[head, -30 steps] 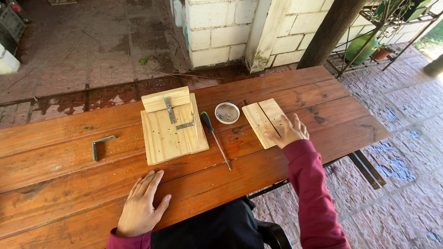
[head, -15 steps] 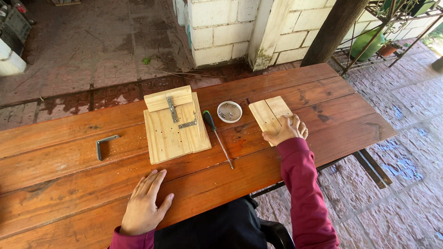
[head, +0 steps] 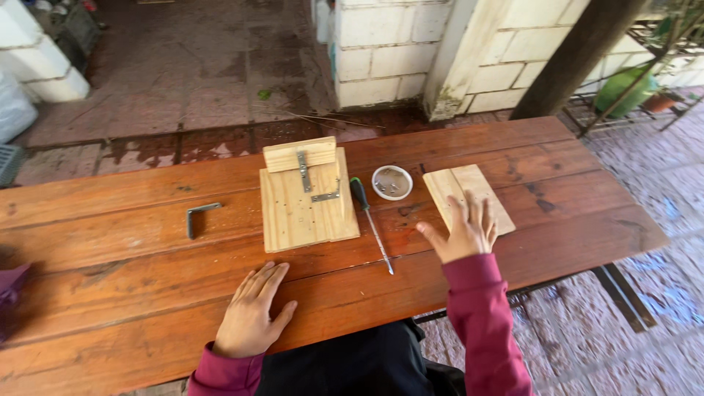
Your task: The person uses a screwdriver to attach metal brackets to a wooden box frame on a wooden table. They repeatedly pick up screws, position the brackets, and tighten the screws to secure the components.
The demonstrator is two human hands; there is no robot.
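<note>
Table [head: 147, 249]: red-brown varnished wood planks, slight sheen, scuffed. Wooden assembly [head: 304, 209] and loose board [head: 469, 192]: pale raw wood, matt, visible grain. Hinge strips on the assembly and L-bracket [head: 198, 216]: dull grey metal. Screwdriver [head: 370, 224]: metal shaft, dark handle looks plastic. Sleeves: maroon cloth.

Bare table [head: 110, 264] lies left; screwdriver [head: 370, 224] blocks the middle.
</note>
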